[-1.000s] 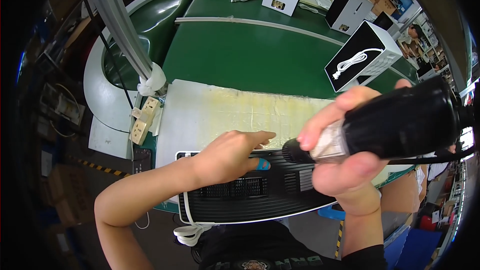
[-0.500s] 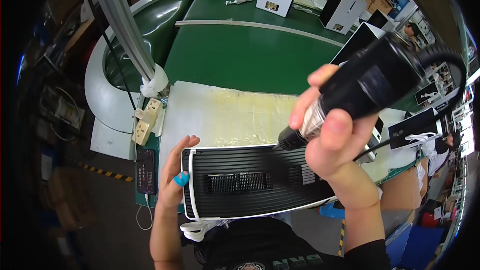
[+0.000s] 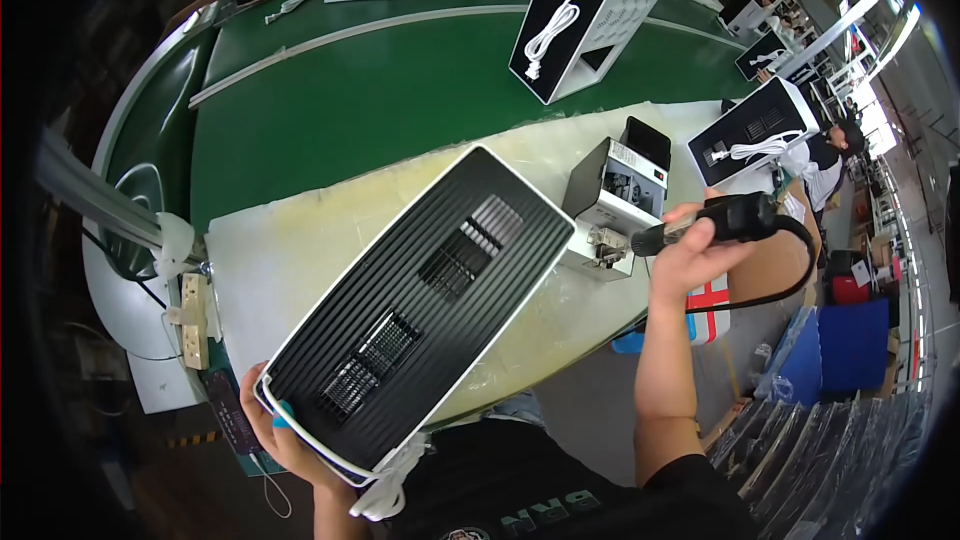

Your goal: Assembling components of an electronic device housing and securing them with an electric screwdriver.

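Observation:
A long appliance (image 3: 350, 310) with a black ribbed back, two vent grilles and a white rim lies at a slant before me. My left hand (image 3: 280, 440) grips its near-left end, a blue band round one digit. A white power cord (image 3: 385, 492) runs round that end and hangs bundled below. In my right hand (image 3: 690, 258) is a black electric screwdriver (image 3: 738, 217), its fingers closed round the body. The driver's nose points left, at the metal front of a small box-shaped screw feeder (image 3: 610, 185); whether the tip touches it I cannot tell.
A pale padded sheet (image 3: 270, 250) covers the near bench edge, with a green belt (image 3: 370, 90) beyond. Similar white-and-black appliances (image 3: 585, 15) stand at the back and right. A power strip (image 3: 194, 320) and phone (image 3: 232, 415) lie left. The driver's cable (image 3: 790, 285) loops at right.
My right hand has carried the screwdriver from above the appliance rightward to the screw feeder. The appliance has turned, its far end swinging away from me. My view has shifted right.

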`<state>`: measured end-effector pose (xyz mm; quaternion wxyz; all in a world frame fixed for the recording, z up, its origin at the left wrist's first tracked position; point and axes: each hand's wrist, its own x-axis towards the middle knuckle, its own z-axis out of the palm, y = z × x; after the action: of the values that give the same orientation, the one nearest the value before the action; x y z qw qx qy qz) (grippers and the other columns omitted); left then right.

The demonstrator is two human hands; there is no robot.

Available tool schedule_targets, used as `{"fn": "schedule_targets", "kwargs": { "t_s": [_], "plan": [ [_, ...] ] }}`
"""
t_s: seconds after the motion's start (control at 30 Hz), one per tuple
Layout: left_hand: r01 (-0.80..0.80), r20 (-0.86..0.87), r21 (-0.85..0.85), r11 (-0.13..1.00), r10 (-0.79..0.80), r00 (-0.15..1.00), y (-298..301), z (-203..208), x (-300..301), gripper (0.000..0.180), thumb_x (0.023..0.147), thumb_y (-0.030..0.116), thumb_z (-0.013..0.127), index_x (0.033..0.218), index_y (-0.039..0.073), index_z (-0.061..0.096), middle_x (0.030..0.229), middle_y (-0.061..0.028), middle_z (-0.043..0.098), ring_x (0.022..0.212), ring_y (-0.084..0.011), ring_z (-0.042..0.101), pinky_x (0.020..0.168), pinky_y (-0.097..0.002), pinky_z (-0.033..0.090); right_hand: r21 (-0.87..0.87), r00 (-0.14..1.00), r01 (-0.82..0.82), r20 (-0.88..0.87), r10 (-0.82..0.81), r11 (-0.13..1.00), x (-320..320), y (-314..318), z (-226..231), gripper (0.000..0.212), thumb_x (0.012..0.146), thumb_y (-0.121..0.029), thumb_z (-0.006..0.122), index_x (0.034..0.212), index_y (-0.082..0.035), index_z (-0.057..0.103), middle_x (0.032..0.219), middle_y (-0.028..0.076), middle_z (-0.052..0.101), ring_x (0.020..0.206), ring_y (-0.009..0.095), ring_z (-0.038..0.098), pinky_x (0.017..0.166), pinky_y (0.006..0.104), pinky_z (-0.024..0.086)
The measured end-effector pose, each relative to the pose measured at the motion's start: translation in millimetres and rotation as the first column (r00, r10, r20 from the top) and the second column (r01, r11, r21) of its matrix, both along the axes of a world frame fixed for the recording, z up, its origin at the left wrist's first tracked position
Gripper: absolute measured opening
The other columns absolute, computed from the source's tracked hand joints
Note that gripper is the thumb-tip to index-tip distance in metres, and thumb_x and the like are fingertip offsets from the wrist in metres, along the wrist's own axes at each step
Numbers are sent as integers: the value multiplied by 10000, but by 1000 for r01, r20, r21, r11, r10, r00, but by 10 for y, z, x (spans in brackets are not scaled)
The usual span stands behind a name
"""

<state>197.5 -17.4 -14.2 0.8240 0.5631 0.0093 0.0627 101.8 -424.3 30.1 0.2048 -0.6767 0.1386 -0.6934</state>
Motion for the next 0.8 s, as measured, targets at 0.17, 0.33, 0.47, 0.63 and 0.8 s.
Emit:
{"fn": "schedule_targets", "kwargs": {
  "t_s": [0.17, 0.33, 0.47, 0.63, 0.8],
  "plan": [
    [82, 128, 125, 989, -98, 987, -121, -55, 80, 501, 802, 232, 535, 1200, -66, 477, 1144, -220, 564, 1126, -308, 530, 1016, -414, 381, 95, 984, -159, -66, 166, 983, 67, 195, -226, 604, 950, -356, 521, 1324, 32, 247, 1099, 194, 542, 585, 175, 567, 537, 291, 474],
    [148, 101, 99, 984, -158, 982, -158, -103, 116, 393, 790, 141, 550, 1146, -18, 507, 1159, -182, 570, 1118, -266, 526, 998, -375, 388, 482, 862, -477, 91, 499, 735, -199, 698, 466, 514, 962, -398, 466, 1221, 42, 416, 1050, 121, 571, 575, 112, 496, 530, 250, 440],
    [202, 123, -34, 979, -196, 973, -63, -151, 115, 362, 847, 129, 579, 1153, -48, 503, 1194, -166, 538, 1093, -224, 530, 966, -334, 398, 208, 693, -720, 280, 665, 662, 507, 2030, 1363, 550, 973, -438, 389, 1256, 33, 398, 991, 58, 561, 622, 74, 422, 558, 217, 378],
    [218, 147, -112, 969, -201, 968, -67, -131, 111, 355, 844, 93, 583, 1160, -51, 508, 1184, -167, 537, 1090, -218, 529, 952, -325, 402, 184, 150, -973, 33, 988, 142, 1012, 2528, 1525, 654, 943, -528, 391, 1265, 41, 389, 904, 71, 526, 609, 95, 404, 546, 222, 365],
    [259, 157, -128, 957, -238, 958, -76, -138, 118, 354, 826, 41, 548, 1166, -44, 504, 1187, -161, 522, 1090, -216, 516, 957, -314, 394, 448, 631, -668, -82, 772, 594, 1341, 3242, 1435, 817, 876, -705, 373, 1249, 21, 374, 642, 52, 520, 545, 131, 483, 538, 238, 434]
  ]
}}
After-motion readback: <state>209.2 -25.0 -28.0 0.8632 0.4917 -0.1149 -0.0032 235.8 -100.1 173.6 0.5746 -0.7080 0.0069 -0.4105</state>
